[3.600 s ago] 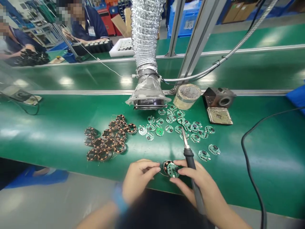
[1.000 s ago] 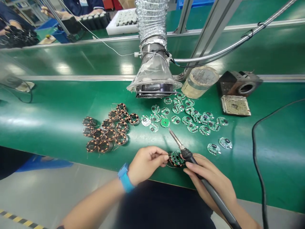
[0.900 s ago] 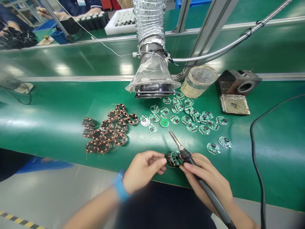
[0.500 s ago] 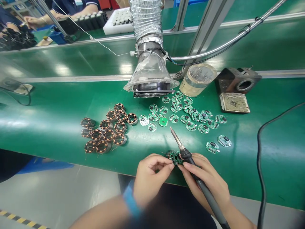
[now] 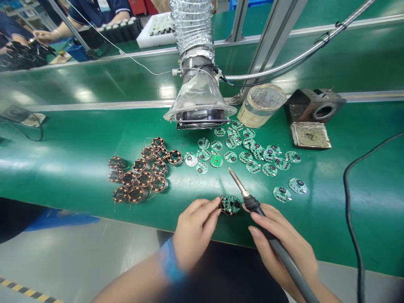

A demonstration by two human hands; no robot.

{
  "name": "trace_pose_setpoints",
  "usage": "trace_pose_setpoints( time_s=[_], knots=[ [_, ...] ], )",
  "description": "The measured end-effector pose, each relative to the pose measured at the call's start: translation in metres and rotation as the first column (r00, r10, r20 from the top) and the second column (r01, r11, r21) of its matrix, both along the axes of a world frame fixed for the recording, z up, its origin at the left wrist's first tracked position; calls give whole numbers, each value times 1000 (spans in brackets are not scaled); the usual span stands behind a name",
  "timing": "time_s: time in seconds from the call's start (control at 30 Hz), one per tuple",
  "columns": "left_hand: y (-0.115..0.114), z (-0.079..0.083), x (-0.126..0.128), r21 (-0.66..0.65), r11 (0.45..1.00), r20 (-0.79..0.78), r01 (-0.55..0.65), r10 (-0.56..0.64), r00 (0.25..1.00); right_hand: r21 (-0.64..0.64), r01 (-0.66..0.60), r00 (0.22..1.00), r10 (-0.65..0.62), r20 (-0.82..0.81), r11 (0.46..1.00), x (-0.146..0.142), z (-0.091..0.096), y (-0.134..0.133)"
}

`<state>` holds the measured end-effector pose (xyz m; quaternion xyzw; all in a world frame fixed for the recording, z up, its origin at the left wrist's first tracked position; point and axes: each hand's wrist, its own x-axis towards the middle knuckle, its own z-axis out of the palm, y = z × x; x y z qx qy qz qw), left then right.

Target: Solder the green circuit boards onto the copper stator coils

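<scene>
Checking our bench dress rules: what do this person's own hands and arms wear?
The left hand and right hand are bare, without gloves, and both forearms show no sleeve. The left wrist wears a blue band, blurred, its markings unreadable.

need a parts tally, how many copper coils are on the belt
14. Thirteen copper coils lie in a loose cluster on the green belt, left of the circuit boards; one more sits under the round circuit board beside the left hand. Others could be hidden.
</scene>
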<state>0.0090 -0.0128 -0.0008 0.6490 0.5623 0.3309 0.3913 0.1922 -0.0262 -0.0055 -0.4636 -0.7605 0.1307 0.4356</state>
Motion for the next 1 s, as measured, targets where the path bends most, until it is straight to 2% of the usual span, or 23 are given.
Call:
trace_pose_setpoints(
  time_s=[0.03,0.1,0.13,0.2,0.33,0.47,0.8,0.93,1.0],
  knots=[
    [2,1,0,-143,989,120,-48,66,991,-21,-4,1000,4,0,1000,4,4,-2],
    [5,2,1,-402,914,296,-52,184,937,-72,-13,1000,12,-18,997,13,11,-7],
    [8,2,1,-482,876,347,-30,222,911,-102,-20,999,17,-32,995,17,14,-9],
    [12,4,2,-557,830,384,1,257,887,-138,-52,996,43,-73,989,23,18,-13],
    [19,7,4,-603,798,362,-3,277,890,-129,-137,987,125,-98,982,24,22,-16],
    [23,10,4,-638,770,329,3,269,905,-132,-138,990,132,-58,982,21,24,-16],
    [27,11,4,-657,754,309,2,267,913,-125,-128,992,129,-4,984,13,31,-9],
    [27,11,4,-660,752,305,4,263,915,-119,-142,990,140,-24,983,18,25,-15],
    [27,11,5,-665,747,296,0,264,918,-123,-113,992,107,-61,986,26,18,-22]
  ],
)
